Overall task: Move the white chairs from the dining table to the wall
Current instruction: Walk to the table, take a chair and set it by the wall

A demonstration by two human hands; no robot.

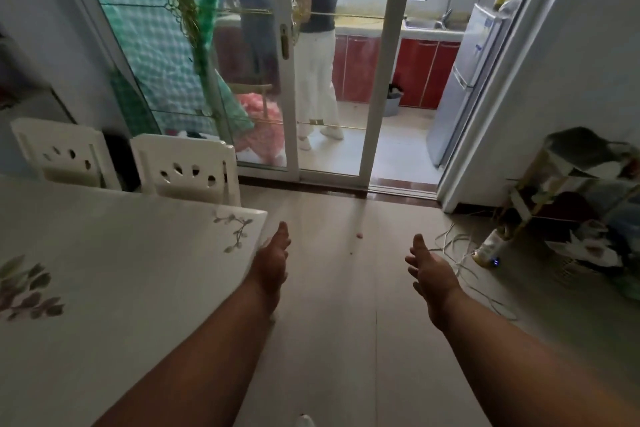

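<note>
Two white chairs stand side by side at the far edge of the dining table (114,274), which is white with leaf prints. The nearer chair (188,168) is by the table's far right corner and the other chair (64,154) is to its left. Only their backrests show above the tabletop. My left hand (272,262) is stretched forward just off the table's right corner, fingers apart, holding nothing. My right hand (431,272) is held out over the bare floor, open and empty. Both hands are well short of the chairs.
Sliding glass doors (289,87) stand ahead, open on the right to a kitchen where a person (317,55) stands. A fridge (464,80) is beyond the opening. At right a cluttered shelf (575,204), a bottle (490,248) and loose cables (457,246) lie on the floor.
</note>
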